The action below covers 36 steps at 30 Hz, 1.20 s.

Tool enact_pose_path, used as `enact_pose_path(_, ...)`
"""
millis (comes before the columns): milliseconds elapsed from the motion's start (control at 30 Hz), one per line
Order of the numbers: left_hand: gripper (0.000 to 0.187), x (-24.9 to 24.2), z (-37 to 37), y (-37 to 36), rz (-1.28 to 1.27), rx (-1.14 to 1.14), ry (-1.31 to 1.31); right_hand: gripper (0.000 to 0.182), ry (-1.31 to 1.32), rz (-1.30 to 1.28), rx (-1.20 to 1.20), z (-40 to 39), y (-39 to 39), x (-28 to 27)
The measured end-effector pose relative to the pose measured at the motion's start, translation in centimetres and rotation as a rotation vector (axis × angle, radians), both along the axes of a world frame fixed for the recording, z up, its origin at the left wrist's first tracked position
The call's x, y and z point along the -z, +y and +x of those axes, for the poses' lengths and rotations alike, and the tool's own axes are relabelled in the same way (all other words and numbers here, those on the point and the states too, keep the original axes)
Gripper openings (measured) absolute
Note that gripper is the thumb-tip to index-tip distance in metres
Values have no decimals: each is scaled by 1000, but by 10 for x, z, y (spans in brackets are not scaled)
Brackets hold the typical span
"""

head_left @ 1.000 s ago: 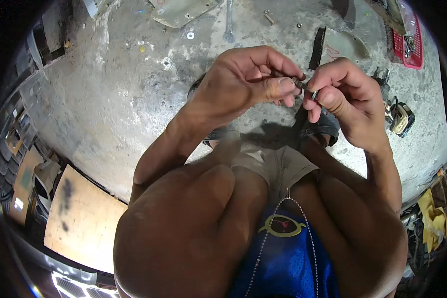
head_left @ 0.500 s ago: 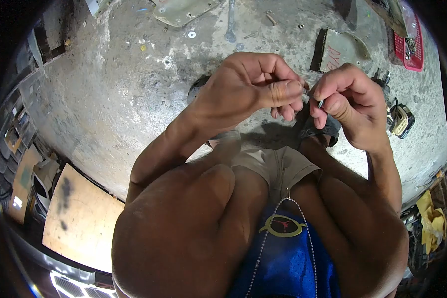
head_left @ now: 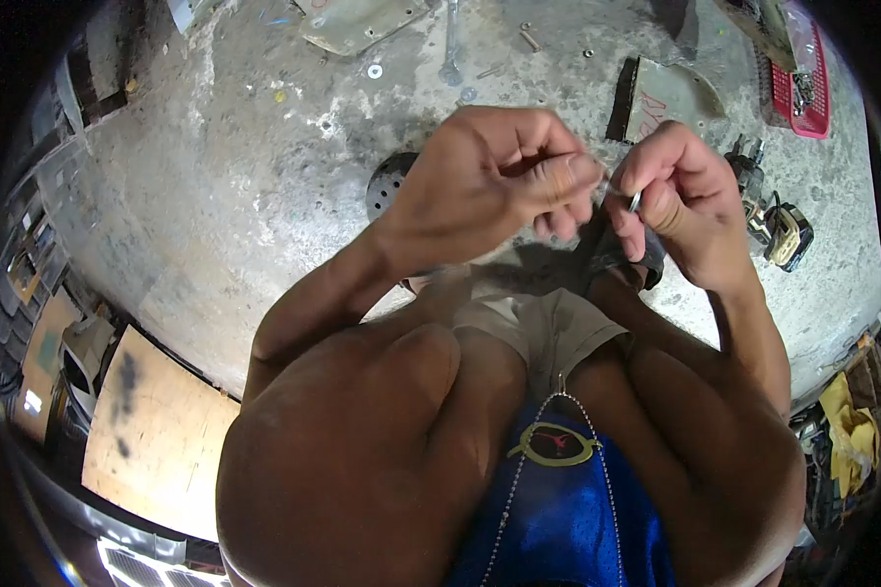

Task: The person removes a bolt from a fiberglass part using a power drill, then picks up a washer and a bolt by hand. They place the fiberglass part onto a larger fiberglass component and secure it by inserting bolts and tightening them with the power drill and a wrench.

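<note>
Head view: the left hand and the right hand are held close together above the grey, stained concrete floor.
Right fingertips: a thin, shiny metal piece is pinched between thumb and forefinger.
Left fingertips: curled inward and blurred; whether anything is gripped cannot be told.
Dark, stubby part: seen between the hands a second ago, now not plainly shown; fine handling is judged to be still under way.
Metal outline: mostly covered by fingers; ring or disc cannot be settled.
Black perforated shoe: partly hidden behind the left hand.
</note>
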<state>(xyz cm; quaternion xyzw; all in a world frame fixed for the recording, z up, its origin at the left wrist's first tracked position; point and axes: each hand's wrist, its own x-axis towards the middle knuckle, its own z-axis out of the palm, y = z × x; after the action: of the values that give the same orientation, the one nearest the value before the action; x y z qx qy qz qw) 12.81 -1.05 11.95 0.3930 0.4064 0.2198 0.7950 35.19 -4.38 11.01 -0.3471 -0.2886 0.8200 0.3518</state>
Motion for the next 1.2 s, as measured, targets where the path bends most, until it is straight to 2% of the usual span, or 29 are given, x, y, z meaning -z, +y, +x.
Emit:
enact_pose_path(33, 9, 1, -2, 3, -179, 77, -25, 18, -139, 123, -85, 3, 2, -2)
enact_pose_path(67, 11, 2, -4, 3, -358, 153, -49, 18, -171, 182, -114, 4, 3, -4)
enact_pose_path(200, 6, 0, -3, -1, -417, 113, -74, 21, -166, 158, -145, 5, 5, -4)
enact_pose_path(267, 6, 1, 0, -5, -166, 17, 29, 22, -196, 136, -114, 4, 5, -3)
enact_pose_path(400, 11, 7, -1, -8, -69, -28, -36, 21, -123, 120, -69, 3, 4, -3)
enact_pose_path(467, 16, 8, -3, -5, 6, 17, -58, 19, -81, 27, -38, 3, 3, -4)
enact_pose_path(600, 19, 12, -3, -6, 14, 23, -80, 18, -85, 93, -40, 2, 6, -9)
enact_pose_path(800, 19, 19, -4, -13, -2, -56, -151, 17, -235, 219, -68, 0, 11, -15)
enact_pose_path(867, 20, 20, -2, -15, 158, -111, -100, 18, -211, 198, -67, 0, 11, -13)
enact_pose_path(900, 20, 20, -2, -14, 158, -110, -101, 18, -212, 198, -66, 0, 11, -12)
enact_pose_path(967, 22, 23, -3, -12, 397, -90, -102, 18, -155, 152, -51, 0, 9, -9)
enact_pose_path(1000, 22, 24, -3, -11, 397, -88, -101, 18, -155, 151, -50, -1, 8, -9)
enact_pose_path(1067, 22, 24, -3, -8, 649, -110, -127, 20, -105, 89, -28, -1, 4, -7)
enact_pose_path(1100, 22, 22, -4, -7, 650, -109, -128, 20, -105, 90, -26, -3, 2, -5)
enact_pose_path(1167, 20, 18, -7, -6, 936, -12, 43, 20, 28, -49, 48, -7, -3, 0)
enact_pose_path(1200, 20, 19, -6, -6, 937, -11, 42, 20, 27, -48, 49, -9, -5, 2)
